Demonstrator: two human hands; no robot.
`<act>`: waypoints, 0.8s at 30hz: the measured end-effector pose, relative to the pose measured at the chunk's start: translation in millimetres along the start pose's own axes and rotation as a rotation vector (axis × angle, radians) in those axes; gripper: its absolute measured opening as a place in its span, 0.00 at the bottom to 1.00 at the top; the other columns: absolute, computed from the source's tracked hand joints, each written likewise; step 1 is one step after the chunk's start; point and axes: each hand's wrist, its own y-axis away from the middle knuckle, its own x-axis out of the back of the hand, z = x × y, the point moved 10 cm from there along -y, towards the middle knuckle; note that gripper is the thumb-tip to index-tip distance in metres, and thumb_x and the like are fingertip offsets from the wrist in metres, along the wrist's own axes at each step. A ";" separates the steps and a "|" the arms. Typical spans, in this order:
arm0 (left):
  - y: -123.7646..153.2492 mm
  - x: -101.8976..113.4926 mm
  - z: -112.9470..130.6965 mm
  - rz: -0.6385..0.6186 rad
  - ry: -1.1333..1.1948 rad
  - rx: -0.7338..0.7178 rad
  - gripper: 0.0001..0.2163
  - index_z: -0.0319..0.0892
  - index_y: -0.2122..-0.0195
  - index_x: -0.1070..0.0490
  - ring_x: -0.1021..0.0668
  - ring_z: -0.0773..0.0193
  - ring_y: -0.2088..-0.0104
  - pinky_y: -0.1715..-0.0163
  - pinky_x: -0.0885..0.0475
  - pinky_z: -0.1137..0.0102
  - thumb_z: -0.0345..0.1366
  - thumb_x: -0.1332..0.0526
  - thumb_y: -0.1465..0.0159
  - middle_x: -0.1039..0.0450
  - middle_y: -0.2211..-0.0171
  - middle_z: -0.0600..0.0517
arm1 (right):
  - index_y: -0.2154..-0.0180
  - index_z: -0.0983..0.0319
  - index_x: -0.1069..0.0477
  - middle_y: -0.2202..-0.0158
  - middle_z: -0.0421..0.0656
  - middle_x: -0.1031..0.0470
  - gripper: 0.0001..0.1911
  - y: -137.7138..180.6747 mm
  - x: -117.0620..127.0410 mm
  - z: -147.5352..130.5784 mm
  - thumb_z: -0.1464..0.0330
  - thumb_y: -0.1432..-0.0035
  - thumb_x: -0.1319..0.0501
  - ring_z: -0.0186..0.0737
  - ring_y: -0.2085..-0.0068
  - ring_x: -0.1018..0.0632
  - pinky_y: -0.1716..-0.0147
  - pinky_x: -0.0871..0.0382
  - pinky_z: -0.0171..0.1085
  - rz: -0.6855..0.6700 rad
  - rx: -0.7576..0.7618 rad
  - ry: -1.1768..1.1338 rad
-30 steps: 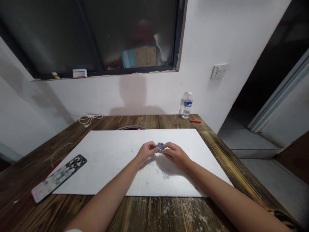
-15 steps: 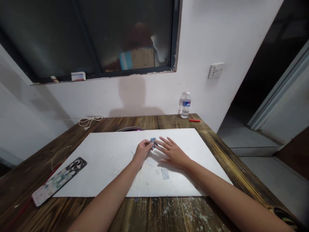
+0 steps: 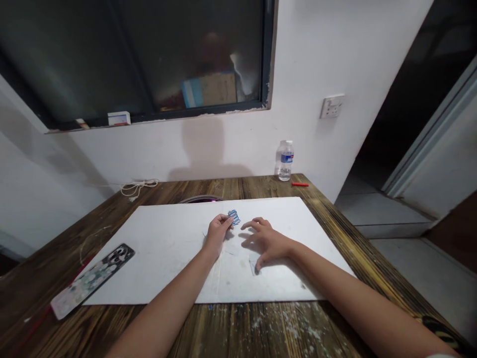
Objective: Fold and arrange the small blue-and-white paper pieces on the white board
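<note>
Between the thumb and fingers of my left hand [image 3: 219,229] is a small flat blue piece with pale stripes [image 3: 234,217], held just above the white board [image 3: 167,248]. Its exact kind is too small to make out. My right hand [image 3: 267,239] is apart from it on the right, fingers spread and curved, holding nothing. The right thumb is over a small grey translucent rectangle [image 3: 253,263] on the board; whether they touch I cannot tell. A faint pale scrap [image 3: 231,248] lies between the hands.
A phone in a patterned case [image 3: 93,281] overlaps the board's left edge. At the back of the wooden table [image 3: 208,328] are a coiled white cable [image 3: 138,186], a water bottle [image 3: 285,161] and a red stick-like object [image 3: 300,184]. A dark round rim [image 3: 201,199] shows behind the board.
My right hand has come off the blue piece, drawn back toward me and curled its fingers. The piece stays in my left hand and now shows its striped face more fully.
</note>
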 end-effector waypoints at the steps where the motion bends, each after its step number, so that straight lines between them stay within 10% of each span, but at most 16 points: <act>1: 0.3 0.1 0.4 0.005 0.001 0.003 0.18 0.41 0.72 0.31 0.30 0.71 0.78 0.77 0.38 0.76 0.47 0.28 0.54 0.31 0.80 0.57 | 0.55 0.50 0.21 0.42 0.45 0.35 0.35 -0.5 -0.8 0.1 0.46 0.69 0.26 0.58 0.42 0.39 0.42 0.45 0.57 -0.004 -0.003 -0.005; 24: -2.2 1.0 -2.0 0.008 0.012 -0.005 0.17 0.39 0.73 0.30 0.31 0.73 0.79 0.79 0.38 0.79 0.45 0.27 0.54 0.31 0.80 0.56 | 0.70 0.57 0.22 0.62 0.42 0.26 0.10 -4.3 1.4 26.7 0.62 0.54 0.26 0.42 0.57 0.32 0.55 0.41 0.41 0.161 -0.154 -0.047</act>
